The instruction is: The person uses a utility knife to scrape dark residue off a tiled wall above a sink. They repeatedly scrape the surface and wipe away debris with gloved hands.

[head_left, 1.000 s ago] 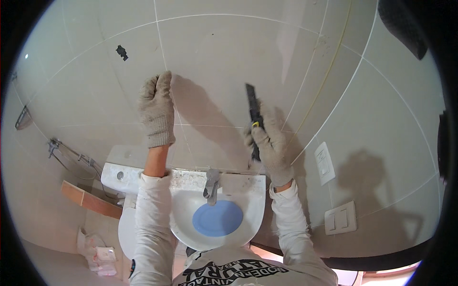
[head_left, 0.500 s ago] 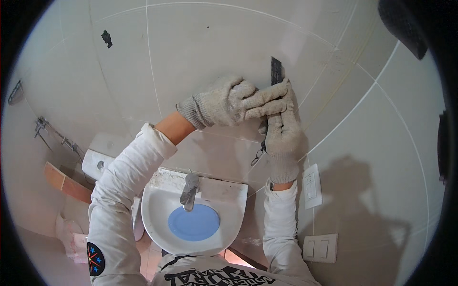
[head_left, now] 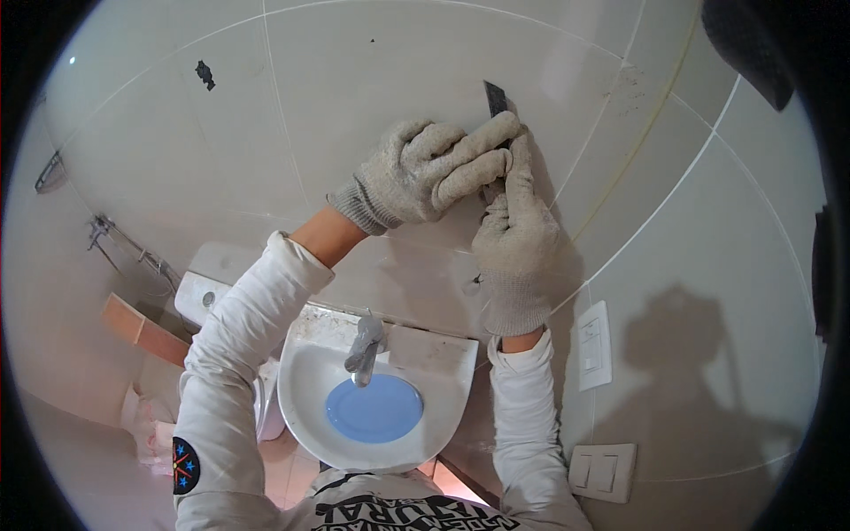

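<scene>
A dark utility knife (head_left: pixel 496 99) with a long blade and slanted tip lies close against the tiled wall (head_left: pixel 354 88), its tip pointing up and slightly left. My right hand (head_left: pixel 516 234), in a grey knitted glove, is closed around its handle, which the glove mostly hides. My left hand (head_left: pixel 425 168), gloved alike, reaches in from the left. Two of its fingers press over the blade by the right fingertips; the others are bent. A small dark ring or clip (head_left: pixel 476 280) hangs beside the right wrist.
Below my hands is a white washbasin (head_left: pixel 460 389) with a metal tap (head_left: pixel 363 350) and a blue oval piece (head_left: pixel 376 409) in the bowl. Switch plates (head_left: pixel 604 472) sit on the right wall. A toilet cistern (head_left: pixel 199 296) stands left. A black mark (head_left: pixel 205 75) is on the wall.
Both hands and the knife have shifted slightly up and left. The blade leans further left, with less of it showing. The view has shifted a little too.
</scene>
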Motion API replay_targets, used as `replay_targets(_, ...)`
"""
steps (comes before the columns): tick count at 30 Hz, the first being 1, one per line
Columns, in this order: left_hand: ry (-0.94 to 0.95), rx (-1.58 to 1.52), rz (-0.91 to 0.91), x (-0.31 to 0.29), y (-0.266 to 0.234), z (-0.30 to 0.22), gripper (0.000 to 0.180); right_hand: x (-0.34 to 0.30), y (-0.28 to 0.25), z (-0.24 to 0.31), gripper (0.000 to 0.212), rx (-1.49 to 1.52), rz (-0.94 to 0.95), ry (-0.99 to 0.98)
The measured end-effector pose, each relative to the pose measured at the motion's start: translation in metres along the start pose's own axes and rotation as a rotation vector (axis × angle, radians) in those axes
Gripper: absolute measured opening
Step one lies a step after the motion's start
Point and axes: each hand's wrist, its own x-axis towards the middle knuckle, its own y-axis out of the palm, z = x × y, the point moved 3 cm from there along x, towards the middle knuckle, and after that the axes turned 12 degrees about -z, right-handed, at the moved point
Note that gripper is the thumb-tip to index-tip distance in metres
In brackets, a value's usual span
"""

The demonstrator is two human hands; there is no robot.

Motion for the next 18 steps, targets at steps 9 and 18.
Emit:
replay_targets(9, -0.043, 0.083, -0.073, -0.002, -0.010, -0.003, 0.024, 0.012, -0.006, 0.014, 0.065, -0.152, 0.154, -0.111)
replay_targets(18, -0.029, 0.047, -0.057, 0.010, -0.007, -0.001, 0.019, -0.003, 0.010, 0.010, 0.074, -0.166, 0.060, 0.003)
